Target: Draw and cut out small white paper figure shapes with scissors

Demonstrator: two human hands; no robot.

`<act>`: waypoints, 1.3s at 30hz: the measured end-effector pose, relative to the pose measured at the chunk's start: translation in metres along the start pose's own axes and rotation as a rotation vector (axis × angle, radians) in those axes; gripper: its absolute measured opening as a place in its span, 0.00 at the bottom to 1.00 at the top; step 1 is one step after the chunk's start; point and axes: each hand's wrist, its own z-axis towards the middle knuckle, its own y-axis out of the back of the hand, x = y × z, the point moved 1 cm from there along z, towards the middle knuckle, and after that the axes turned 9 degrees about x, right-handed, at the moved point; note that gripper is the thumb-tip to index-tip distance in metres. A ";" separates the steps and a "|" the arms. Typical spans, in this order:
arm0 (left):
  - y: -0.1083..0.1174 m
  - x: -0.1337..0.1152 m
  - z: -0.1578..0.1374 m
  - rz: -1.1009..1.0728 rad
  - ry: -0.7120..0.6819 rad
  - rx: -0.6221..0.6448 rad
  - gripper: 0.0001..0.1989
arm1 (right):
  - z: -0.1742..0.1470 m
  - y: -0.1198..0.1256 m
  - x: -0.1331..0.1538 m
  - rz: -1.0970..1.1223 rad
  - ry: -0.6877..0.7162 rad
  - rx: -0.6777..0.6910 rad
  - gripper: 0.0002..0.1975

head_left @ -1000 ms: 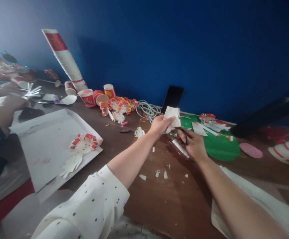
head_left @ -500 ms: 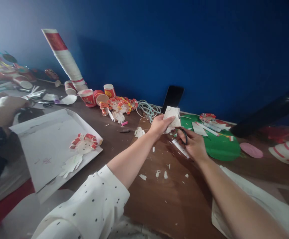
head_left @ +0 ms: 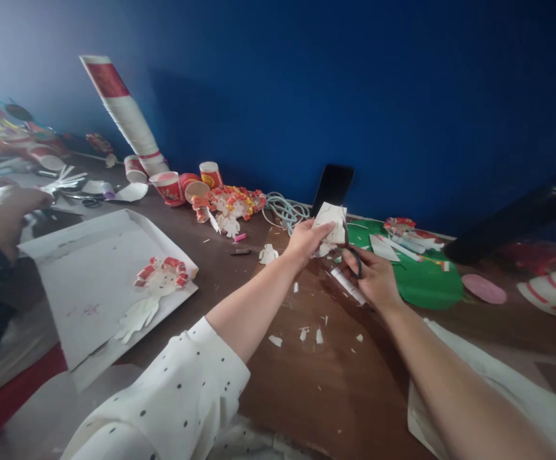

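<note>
Pinching white paper (head_left: 332, 217) by near edge: left hand (head_left: 305, 243); right hand (head_left: 377, 278) curled round scissors (head_left: 358, 267), beside paper's right edge.

- The flat, off-white paper piece (head_left: 331, 216) is bearing dark drawn lines.
- The ring-handled scissors (head_left: 359, 263) are showing black at the handle.
- The loose, white cloth sleeve (head_left: 170, 383) is displaying scattered black dots.
- The tall, slanting paper-cup stack (head_left: 127, 121) is showing white with red bands.
- The flat, oval disc (head_left: 483, 289) is presenting plain pink.
- The smooth wall (head_left: 354, 83) is shading from pale grey-blue to deep blue.
</note>
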 end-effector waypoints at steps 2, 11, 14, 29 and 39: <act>0.000 0.000 0.001 0.009 0.010 -0.003 0.11 | -0.001 0.000 0.001 -0.007 -0.003 0.005 0.26; 0.004 -0.001 0.002 0.039 -0.001 -0.020 0.13 | -0.001 0.001 0.001 0.007 0.000 0.021 0.23; 0.005 -0.002 0.002 0.046 -0.001 -0.017 0.13 | 0.000 0.001 -0.002 0.058 -0.003 0.046 0.23; -0.003 -0.009 -0.008 0.091 0.010 0.005 0.11 | 0.005 0.003 -0.015 0.146 -0.013 0.066 0.22; -0.003 -0.008 -0.008 0.126 0.007 0.004 0.11 | 0.004 0.003 -0.014 0.113 -0.006 0.060 0.19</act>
